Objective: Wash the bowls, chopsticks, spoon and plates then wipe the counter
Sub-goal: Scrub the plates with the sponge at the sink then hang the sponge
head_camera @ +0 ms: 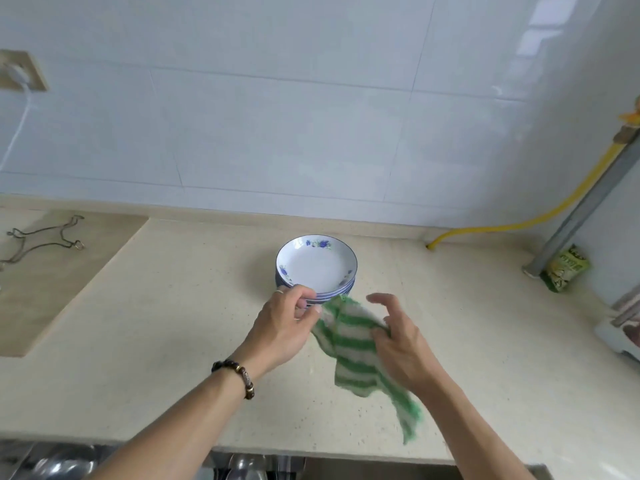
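At the near edge, shiny metal utensils point(65, 462) show blurred below the front lip of a pale speckled counter point(145, 341). Two bare forearms reach forward over that counter. The left wrist wears a dark beaded bracelet point(235, 375). The left hand point(284, 323) has its fingers curled, pinching one corner of a green-and-white striped cloth point(356, 348) just in front of the plates. The right hand point(398, 337) grips the same cloth with its lower fingers and thumb, while its upper fingers spread loosely above; the rest of the cloth hangs down under the right forearm, its tail blurred. Just beyond the left hand's knuckles sits a stack of white plates point(317, 266) with blue rims and blue flower prints, resting on the counter. Farther left lies a wire rack point(45, 237) on a recessed tan surface. At the far right, a green packet point(564, 268) stands against a grey pipe point(588, 199), beside a yellow hose point(540, 216) running along the white tiled wall point(311, 116).
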A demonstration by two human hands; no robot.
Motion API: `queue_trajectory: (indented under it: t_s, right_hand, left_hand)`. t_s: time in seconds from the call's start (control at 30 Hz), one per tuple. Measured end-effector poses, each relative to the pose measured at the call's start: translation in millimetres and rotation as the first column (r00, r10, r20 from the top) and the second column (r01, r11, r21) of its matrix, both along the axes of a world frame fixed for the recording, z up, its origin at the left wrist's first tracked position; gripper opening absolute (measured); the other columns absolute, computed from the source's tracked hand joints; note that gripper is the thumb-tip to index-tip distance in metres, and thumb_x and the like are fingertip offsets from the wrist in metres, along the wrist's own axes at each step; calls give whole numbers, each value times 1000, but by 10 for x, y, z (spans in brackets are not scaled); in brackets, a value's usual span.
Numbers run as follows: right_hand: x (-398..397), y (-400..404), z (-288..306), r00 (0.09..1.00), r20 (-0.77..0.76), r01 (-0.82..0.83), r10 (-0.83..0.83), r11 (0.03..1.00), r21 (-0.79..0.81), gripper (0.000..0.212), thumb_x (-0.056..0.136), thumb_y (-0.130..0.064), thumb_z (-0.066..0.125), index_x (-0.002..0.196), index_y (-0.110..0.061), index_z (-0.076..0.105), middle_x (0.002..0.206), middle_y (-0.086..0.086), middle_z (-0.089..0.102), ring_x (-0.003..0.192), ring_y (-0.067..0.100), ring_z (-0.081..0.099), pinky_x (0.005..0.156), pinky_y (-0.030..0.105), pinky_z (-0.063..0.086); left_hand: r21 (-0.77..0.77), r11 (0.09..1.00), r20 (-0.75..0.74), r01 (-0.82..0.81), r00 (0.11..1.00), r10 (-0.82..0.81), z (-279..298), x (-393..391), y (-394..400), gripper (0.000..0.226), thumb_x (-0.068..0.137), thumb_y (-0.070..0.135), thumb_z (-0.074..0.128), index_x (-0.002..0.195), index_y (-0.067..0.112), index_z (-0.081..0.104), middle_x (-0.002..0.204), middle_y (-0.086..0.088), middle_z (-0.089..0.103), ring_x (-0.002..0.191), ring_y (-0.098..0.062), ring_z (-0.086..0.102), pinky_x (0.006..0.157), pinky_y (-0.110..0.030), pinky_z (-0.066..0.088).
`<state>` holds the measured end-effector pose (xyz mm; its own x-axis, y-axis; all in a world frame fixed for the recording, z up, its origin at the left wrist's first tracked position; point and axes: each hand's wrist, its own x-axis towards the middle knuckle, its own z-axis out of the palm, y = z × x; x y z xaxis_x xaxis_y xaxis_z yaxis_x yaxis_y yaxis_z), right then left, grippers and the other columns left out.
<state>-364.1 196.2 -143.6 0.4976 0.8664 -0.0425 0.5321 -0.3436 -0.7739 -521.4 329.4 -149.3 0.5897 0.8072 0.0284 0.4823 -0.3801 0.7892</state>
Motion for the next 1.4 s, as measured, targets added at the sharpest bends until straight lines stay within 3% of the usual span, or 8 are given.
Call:
queue_trajectory:
  t_s: [0.13,0.27,0.47,0.63,0.9,1.07,1.27,1.4]
  right_hand:
    - [507,391,-54,992,-9,126,-126,990,-61,38,94,-3,38,107,-25,66,89,1,64,87,22,59,67,29,43]
    - [984,930,-212,976,-93,187,-198,976,-113,19,91,-24,59,79,-16,71,74,-5,66,79,21,61,65,28,47]
    - [1475,1701,-581,998,9,68,-67,970,-235,53,92,-50,63,59,-11,48,53,1,41,53,19,41,50,30,30]
    - [1512,2096,-778,998,8,-61,69,925,-376,47,89,-56,64,81,-11,56,73,1,58,68,19,54,51,28,35]
    - [1537,2234,-1000,990,76,-89,122,933,-348,33,95,-37,56,111,-10,65,106,10,67,94,28,62,75,31,50]
    - [1523,2222,-980,990,99,-67,101,952,-299,33,96,-34,52,116,-9,60,112,10,63,99,28,60,85,37,53]
    - [1501,2027,-875,1000,3,-28,30,975,-221,21,92,-28,54,97,-10,66,92,9,68,84,30,66,75,39,58]
    - [1440,1738,-707,992,-111,49,-65,989,-139,18,91,-21,55,85,-7,65,78,10,65,74,30,65,55,32,49]
  left_hand:
    - [-60,992,-93,-111,990,105,-116,141,291,33,97,30,61,129,23,57,109,8,48,87,2,59,81,-22,42]
    - [-64,956,-165,-286,948,273,-258,316,588,35,95,31,62,129,25,55,113,5,49,99,-14,61,89,-31,48]
    - [-129,855,-288,-503,844,453,-504,681,908,53,94,37,64,139,18,44,130,-5,47,109,-20,52,92,-33,45]
    - [-205,797,-354,-567,803,480,-646,768,1092,42,86,33,72,119,12,57,123,-6,54,109,-26,57,85,-34,51]
    - [-234,755,-256,-613,788,560,-711,911,1087,38,59,21,77,96,22,66,96,1,66,97,-23,63,71,-40,61]
    - [-357,687,-152,-633,765,626,-677,992,1088,34,69,-6,74,83,23,63,96,2,64,87,-25,67,48,-22,56]
    - [-333,719,-73,-611,776,626,-585,969,974,38,67,-1,72,88,27,57,110,-2,57,91,-27,67,52,-25,57]
    - [-269,769,-43,-579,805,591,-399,953,831,42,58,14,66,96,32,57,110,1,51,103,-25,60,78,-40,59]
